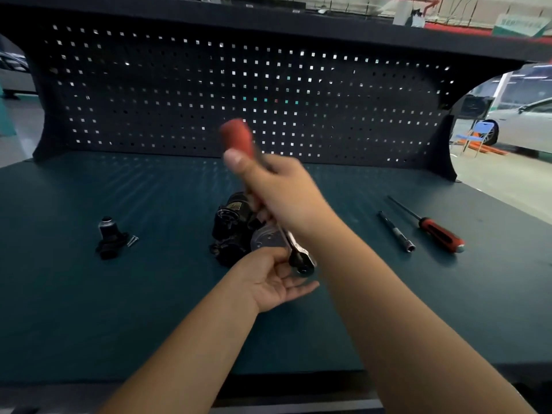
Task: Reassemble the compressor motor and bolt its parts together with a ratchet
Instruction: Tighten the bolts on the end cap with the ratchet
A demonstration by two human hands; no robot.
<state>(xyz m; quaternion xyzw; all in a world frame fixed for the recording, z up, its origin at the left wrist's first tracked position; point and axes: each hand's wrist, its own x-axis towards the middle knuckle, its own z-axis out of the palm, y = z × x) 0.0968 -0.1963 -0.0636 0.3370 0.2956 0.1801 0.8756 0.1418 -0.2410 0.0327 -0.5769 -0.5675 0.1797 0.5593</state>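
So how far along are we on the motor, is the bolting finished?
Not finished. Looks done: the silver end plate sits on the black motor. In hand: the right hand grips the red-handled ratchet, its head at the plate's near edge, with the left hand palm up beside it. Left: a separate black part and loose screws lie apart, to the left. Bolt tightness cannot be judged.

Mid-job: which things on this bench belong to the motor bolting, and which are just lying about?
In use: red-handled chrome ratchet; black compressor motor with silver end plate.
Lying about: red-and-black screwdriver; slim steel extension bar; small black part with silver cap; loose screws beside it.
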